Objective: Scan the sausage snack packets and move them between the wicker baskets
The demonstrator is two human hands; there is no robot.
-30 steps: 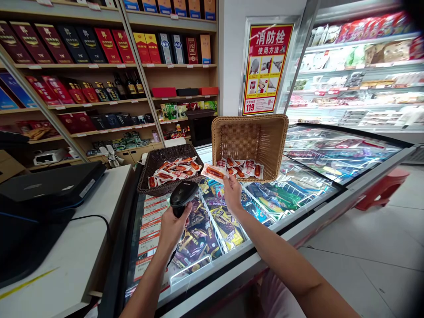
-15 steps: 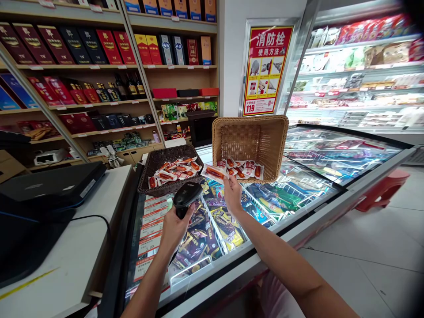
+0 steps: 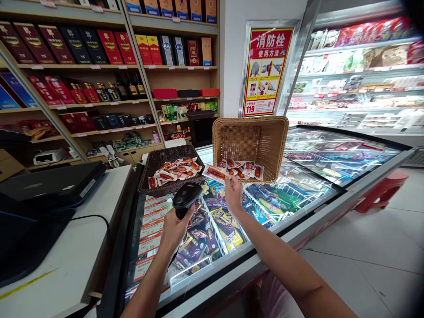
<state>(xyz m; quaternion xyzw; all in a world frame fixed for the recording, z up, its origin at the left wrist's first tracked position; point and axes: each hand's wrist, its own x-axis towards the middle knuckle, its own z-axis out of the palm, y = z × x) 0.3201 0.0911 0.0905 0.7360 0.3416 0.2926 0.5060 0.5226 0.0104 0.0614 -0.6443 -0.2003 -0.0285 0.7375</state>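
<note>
My left hand (image 3: 177,227) is wrapped round the grip of a black handheld barcode scanner (image 3: 186,194), its head tilted up and away from me. In my right hand (image 3: 233,194) is a packaged sausage (image 3: 216,172), pinched at its right end in a clear and white wrapper. The sausage is held in front of the gap between two wicker baskets. On the left, a dark brown basket (image 3: 150,165) holds several wrapped sausages (image 3: 177,170). On the right, a light tan basket (image 3: 250,121) tips toward me, with several more sausages (image 3: 250,169) along its lower side.
Both baskets rest on a glass-topped chest freezer (image 3: 212,274) with packaged ice creams inside. A white counter (image 3: 66,247) with a black device (image 3: 49,185) stands left. Shelves of boxes (image 3: 109,46) line the back; a red stool (image 3: 380,192) is at right.
Almost nothing differs. The sausage and my right hand have shifted very slightly right; the scanner stays in place.
</note>
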